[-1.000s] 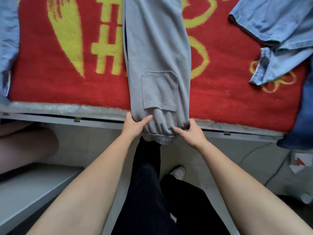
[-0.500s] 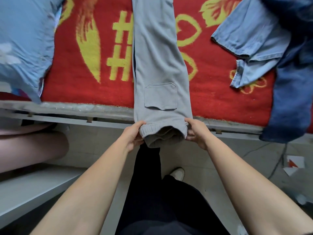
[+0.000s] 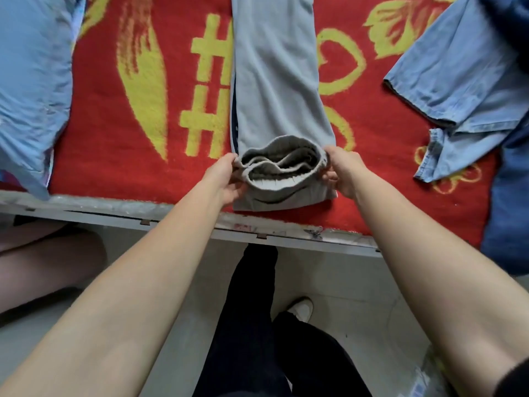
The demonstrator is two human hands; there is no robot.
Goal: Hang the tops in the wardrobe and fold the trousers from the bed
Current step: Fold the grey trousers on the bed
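Grey trousers (image 3: 274, 81) lie lengthwise mid-bed (image 3: 128, 173). Left grip (image 3: 226, 179) and right grip (image 3: 343, 173) each pinch one side of elastic end (image 3: 282, 167). End hung over near edge a second ago, now lifted above bed. First fold probably starting.

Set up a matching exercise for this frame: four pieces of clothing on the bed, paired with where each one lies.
Things:
1. grey trousers
2. pale blue garment
3. light denim shirt
4. dark blue garment

Places:
A. far right, hanging past the edge of the bed
B. middle, cuff end held by the left hand and right hand
C. far left of the red blanket
D. right of the middle, sleeve cuff flat on the blanket

Pairs: 1-B, 2-C, 3-D, 4-A.
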